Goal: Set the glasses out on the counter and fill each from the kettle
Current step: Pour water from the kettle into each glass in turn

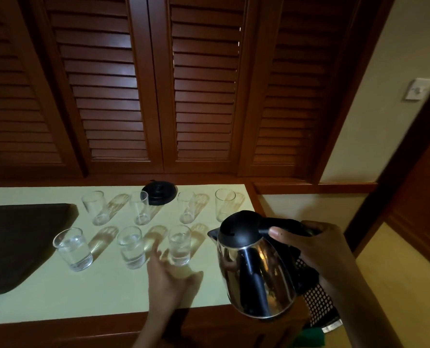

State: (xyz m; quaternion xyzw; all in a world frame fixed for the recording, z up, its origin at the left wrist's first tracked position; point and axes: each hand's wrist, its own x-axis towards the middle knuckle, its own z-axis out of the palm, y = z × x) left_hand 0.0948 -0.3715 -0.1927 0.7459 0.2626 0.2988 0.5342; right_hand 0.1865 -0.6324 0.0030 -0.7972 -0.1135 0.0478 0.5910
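Fingers of the right hand wrap the black handle of the polished steel kettle, held upright off the pale counter's near right corner, spout towards the clear tumbler glasses. The left hand, fingers loosely spread (motion-blurred), steadies the near right glass. Three near glasses hold water; four far ones look empty. No writing is legible.

We see seven glasses on the counter in two rows: four empty behind, three in front holding water (the left front glass is fullest). The right hand grips the kettle by its handle, upright, over the counter's right end. The left hand, blurred, lies spread near the right front glass. The kettle base sits behind.
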